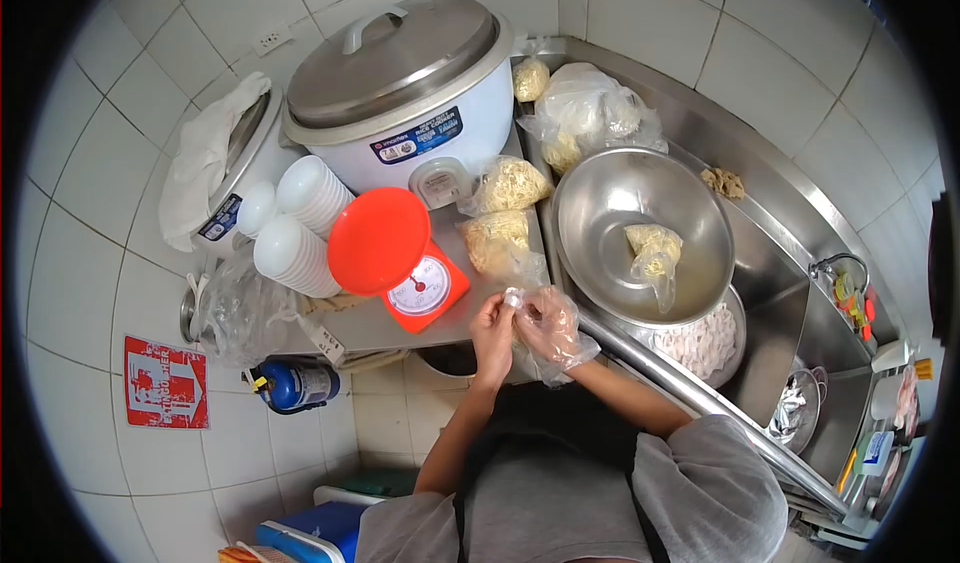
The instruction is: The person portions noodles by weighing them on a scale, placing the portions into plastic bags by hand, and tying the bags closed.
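Note:
My left hand (492,335) is closed, its fingertips pinching a bunched bit of clear plastic (513,297) in front of my body. Beside it, my right hand (546,325) is closed on the same clear plastic bag (572,351), which drapes over its fingers and wrist. What the bag holds is mostly hidden behind my hands. Just beyond them on the steel counter lie two clear bags of pale yellow shredded food, one nearer (497,243) and one farther (508,185). To the left stands a red dial scale (428,288) with a round red pan (379,241).
A big steel bowl (590,213) in the sink holds another yellow-filled bag (655,253). Under it sits a bowl of pale pieces (712,348). A large rice cooker (440,148), stacked white cups (298,253) and a crumpled plastic bag (243,308) crowd the left counter.

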A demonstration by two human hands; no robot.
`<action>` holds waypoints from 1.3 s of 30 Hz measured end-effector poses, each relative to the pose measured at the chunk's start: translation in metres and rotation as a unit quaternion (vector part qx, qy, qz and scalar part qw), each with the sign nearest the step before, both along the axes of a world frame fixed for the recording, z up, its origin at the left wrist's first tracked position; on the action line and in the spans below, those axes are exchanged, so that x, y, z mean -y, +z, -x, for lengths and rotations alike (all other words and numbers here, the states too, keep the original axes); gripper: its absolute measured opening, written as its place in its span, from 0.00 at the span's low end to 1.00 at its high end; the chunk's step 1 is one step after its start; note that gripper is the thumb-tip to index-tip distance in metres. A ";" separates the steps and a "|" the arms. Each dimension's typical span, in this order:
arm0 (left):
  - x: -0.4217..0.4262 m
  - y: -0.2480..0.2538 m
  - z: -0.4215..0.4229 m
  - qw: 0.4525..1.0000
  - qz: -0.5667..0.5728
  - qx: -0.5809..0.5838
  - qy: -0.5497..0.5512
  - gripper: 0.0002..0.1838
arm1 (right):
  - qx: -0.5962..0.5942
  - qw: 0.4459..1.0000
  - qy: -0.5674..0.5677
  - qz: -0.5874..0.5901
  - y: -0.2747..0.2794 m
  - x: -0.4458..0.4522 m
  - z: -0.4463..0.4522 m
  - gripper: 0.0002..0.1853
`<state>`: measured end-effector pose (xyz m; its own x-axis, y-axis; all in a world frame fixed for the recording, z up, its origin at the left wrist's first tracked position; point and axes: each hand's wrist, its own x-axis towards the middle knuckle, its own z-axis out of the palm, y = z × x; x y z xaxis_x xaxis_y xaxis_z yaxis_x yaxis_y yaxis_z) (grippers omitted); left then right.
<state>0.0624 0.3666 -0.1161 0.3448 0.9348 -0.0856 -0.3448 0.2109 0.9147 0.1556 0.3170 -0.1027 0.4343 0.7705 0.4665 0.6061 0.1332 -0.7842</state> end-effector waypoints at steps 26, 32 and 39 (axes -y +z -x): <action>-0.005 0.014 -0.004 0.964 -0.198 -0.179 0.005 0.10 | 0.341 0.917 0.177 0.108 0.025 -0.003 -0.047 0.19; -0.014 0.012 -0.001 0.957 -0.114 -0.266 -0.021 0.08 | 0.576 0.801 0.151 -0.054 -0.007 -0.026 -0.062 0.18; -0.025 -0.009 -0.012 0.966 -0.211 -0.144 -0.031 0.11 | 0.688 0.692 0.172 -0.136 -0.002 -0.050 -0.082 0.17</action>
